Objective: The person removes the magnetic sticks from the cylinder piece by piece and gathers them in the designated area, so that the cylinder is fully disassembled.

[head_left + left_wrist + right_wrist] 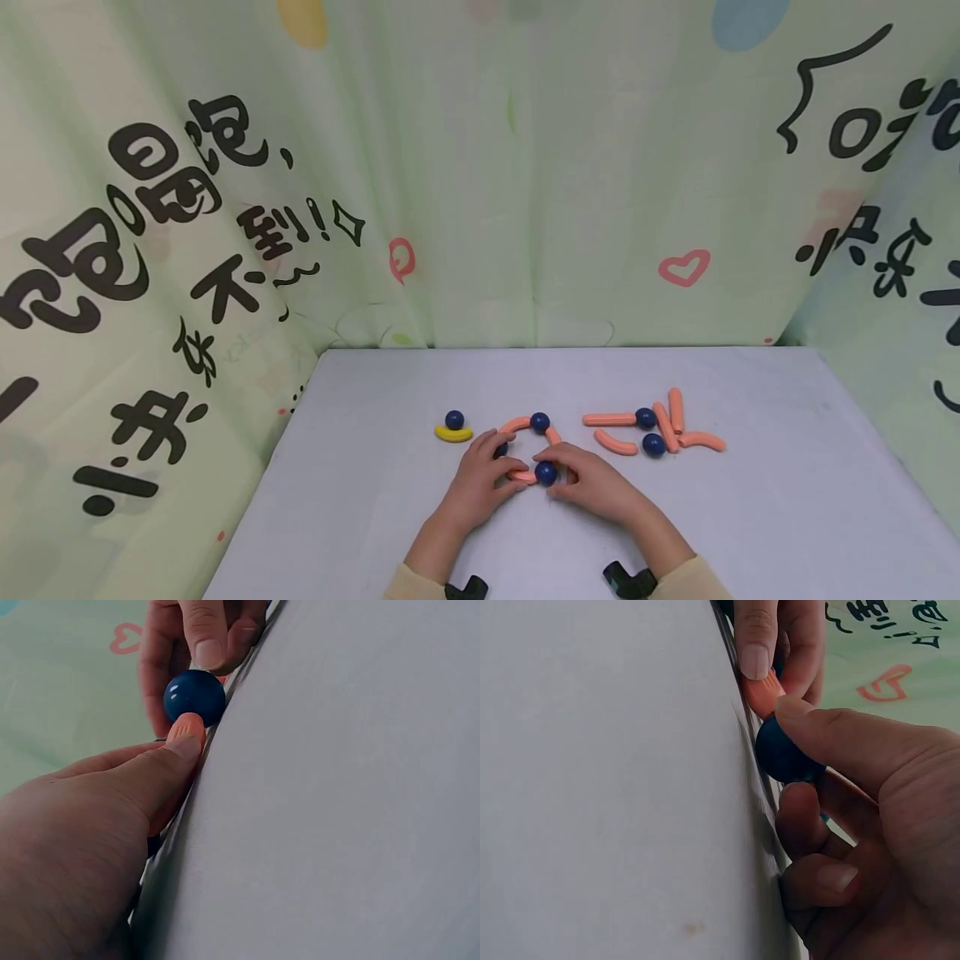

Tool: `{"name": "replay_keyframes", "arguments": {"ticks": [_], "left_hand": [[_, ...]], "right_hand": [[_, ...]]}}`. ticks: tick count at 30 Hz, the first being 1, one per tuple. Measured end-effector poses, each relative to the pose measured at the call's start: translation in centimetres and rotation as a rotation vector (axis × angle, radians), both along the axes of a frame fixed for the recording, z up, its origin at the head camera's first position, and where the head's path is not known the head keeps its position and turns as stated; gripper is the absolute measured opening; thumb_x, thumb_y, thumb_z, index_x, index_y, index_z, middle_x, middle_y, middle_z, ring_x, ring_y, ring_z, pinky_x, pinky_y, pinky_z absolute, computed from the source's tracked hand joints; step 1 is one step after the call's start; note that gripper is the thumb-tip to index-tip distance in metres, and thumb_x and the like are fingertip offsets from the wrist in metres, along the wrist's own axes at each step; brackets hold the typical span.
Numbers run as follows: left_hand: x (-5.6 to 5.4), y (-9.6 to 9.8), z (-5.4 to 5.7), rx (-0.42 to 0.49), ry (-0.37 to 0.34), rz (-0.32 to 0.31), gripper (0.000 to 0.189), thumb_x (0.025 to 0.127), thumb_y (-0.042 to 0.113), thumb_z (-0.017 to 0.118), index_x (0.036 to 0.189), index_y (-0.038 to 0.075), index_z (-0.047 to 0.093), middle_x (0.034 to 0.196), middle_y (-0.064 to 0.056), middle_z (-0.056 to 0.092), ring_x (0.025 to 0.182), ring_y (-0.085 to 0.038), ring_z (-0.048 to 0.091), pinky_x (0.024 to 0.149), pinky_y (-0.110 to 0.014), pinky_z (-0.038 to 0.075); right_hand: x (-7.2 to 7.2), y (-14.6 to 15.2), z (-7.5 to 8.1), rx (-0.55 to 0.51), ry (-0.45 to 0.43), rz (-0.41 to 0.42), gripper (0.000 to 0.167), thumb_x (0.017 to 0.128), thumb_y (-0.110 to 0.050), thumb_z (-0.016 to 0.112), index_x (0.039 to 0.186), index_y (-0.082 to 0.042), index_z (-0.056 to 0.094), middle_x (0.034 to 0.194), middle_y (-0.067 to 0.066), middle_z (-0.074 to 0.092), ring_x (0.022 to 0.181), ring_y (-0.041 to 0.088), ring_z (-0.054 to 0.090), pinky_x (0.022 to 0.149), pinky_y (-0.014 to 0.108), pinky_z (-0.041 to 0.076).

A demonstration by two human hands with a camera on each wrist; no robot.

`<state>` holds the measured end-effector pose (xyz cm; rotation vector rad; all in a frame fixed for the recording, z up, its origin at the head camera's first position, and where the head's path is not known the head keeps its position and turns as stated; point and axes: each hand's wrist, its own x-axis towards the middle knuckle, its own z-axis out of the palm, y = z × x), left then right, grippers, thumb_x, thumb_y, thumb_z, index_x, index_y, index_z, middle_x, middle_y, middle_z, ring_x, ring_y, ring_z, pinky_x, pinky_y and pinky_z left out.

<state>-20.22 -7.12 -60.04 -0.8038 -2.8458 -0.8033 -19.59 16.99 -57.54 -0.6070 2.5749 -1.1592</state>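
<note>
The left hand (477,477) has its grip pinched on the near stick (522,477), pink; the stick's left end is concealed by the fingers. The right hand (597,483) has its grip closed on the near ball (546,473), dark blue, between thumb and finger. The stick's end meets the ball; whether the two are joined cannot be determined.

Both pieces lie between the left and right edges of the desk (337,500), well apart from its far edge. Just beyond, toward that edge, the far ball (540,422) touches a curved pink stick (515,423) on its left. The right stick (552,435) runs from it toward the right hand and is partly covered there. The side ball (501,451) is largely masked by the left fingers.

Toward the left edge, a blue ball (454,419) sits against a yellow stick (453,434). Toward the right edge lies a group of pink sticks (609,419) with two blue balls (653,445).

The desk's near edge is out of frame. Both sleeves (690,579) are cut off, as is some lettering on the curtain (480,167).
</note>
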Motion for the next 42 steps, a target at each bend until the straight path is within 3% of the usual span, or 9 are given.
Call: {"name": "replay_keyframes", "arguments": {"ticks": [6,14,17,19,22,30,37,42], "left_hand": [[0.00,-0.07,-0.03,-0.011,0.022,-0.003,0.023,0.090,0.046,0.067,0.108,0.034,0.073,0.148,0.007,0.047,0.145,-0.026,0.034,0.116,-0.052,0.035],[0.12,-0.17,0.22,0.008,0.009,-0.014,0.025,0.091,0.046,0.064,0.110,0.033,0.074,0.149,0.007,0.046,0.146,-0.026,0.032,0.116,-0.053,0.034],[0.13,-0.22,0.30,0.018,0.009,-0.021,0.023,0.091,0.045,0.064,0.108,0.034,0.074,0.149,0.006,0.047,0.146,-0.027,0.033,0.115,-0.054,0.034],[0.10,-0.25,0.34,0.024,0.012,-0.028,0.021,0.090,0.045,0.065,0.106,0.033,0.074,0.148,0.006,0.048,0.145,-0.028,0.034,0.115,-0.053,0.035],[-0.02,-0.31,0.28,0.026,0.016,-0.032,0.021,0.090,0.045,0.065,0.104,0.033,0.074,0.148,0.006,0.048,0.145,-0.028,0.035,0.115,-0.051,0.035],[-0.14,-0.46,0.05,0.047,0.025,-0.043,0.021,0.089,0.046,0.066,0.103,0.033,0.074,0.148,0.004,0.048,0.144,-0.030,0.036,0.115,-0.052,0.036],[-0.26,-0.48,-0.20,0.046,0.050,-0.043,0.020,0.089,0.046,0.066,0.103,0.033,0.074,0.147,0.005,0.049,0.143,-0.029,0.037,0.114,-0.051,0.038],[-0.27,-0.44,-0.29,0.033,0.021,-0.028,0.021,0.089,0.048,0.065,0.105,0.035,0.074,0.148,0.009,0.047,0.145,-0.027,0.036,0.115,-0.050,0.037]], "right_hand": [[0.13,-0.46,-0.20,0.077,0.051,-0.027,0.042,0.089,-0.028,0.073,0.129,-0.033,0.061,0.126,-0.011,0.061,0.075,0.004,0.049,0.066,0.022,0.041],[0.11,-0.52,-0.32,0.086,0.028,-0.035,0.036,0.091,-0.033,0.069,0.127,-0.035,0.062,0.127,-0.012,0.061,0.079,0.005,0.050,0.068,0.023,0.040],[0.04,-0.48,-0.44,0.087,0.016,-0.043,0.036,0.091,-0.033,0.069,0.127,-0.036,0.061,0.126,-0.012,0.061,0.081,0.009,0.052,0.069,0.026,0.042],[0.01,-0.43,-0.55,0.088,0.018,-0.063,0.036,0.091,-0.032,0.070,0.126,-0.036,0.061,0.128,-0.012,0.061,0.093,0.011,0.058,0.078,0.029,0.049],[-0.08,-0.32,-0.71,0.078,0.015,-0.090,0.037,0.091,-0.030,0.070,0.127,-0.035,0.061,0.127,-0.012,0.061,0.098,0.013,0.058,0.081,0.033,0.049],[-0.13,-0.02,-0.82,0.067,-0.003,-0.076,0.037,0.092,-0.030,0.070,0.127,-0.036,0.060,0.094,-0.014,0.057,0.072,0.008,0.048,0.062,0.024,0.040],[-0.12,0.09,-0.75,0.060,-0.021,-0.074,0.037,0.092,-0.034,0.069,0.128,-0.035,0.061,0.087,-0.011,0.056,0.070,0.009,0.048,0.060,0.025,0.040],[-0.12,0.10,-0.70,0.049,-0.036,-0.083,0.036,0.092,-0.036,0.068,0.127,-0.035,0.061,0.083,-0.008,0.055,0.068,0.009,0.049,0.059,0.025,0.041]]}}
